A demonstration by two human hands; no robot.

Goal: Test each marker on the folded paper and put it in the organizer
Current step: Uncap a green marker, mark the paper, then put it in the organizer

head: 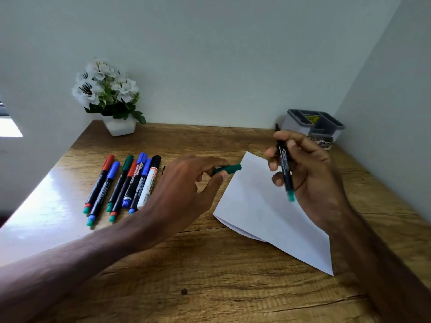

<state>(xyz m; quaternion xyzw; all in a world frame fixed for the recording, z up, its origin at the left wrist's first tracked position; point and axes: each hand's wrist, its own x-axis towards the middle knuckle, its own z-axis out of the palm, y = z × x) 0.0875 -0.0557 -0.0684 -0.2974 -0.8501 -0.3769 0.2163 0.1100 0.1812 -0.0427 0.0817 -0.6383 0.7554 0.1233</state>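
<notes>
My right hand (305,173) grips a black-barrelled marker (285,166) with a green end, held above the folded white paper (263,206). The marker's cap is off. My left hand (186,185) pinches the green cap (229,169) at the paper's left edge. Several capped markers (123,185) in red, blue, green and black lie in a row on the wooden table, left of my left hand. A grey organizer (312,124) with compartments stands in the far right corner.
A white pot of white flowers (109,96) stands at the back left against the wall. Walls close in behind and on the right. The wooden table (210,276) stretches toward me, with a glare patch at its left edge.
</notes>
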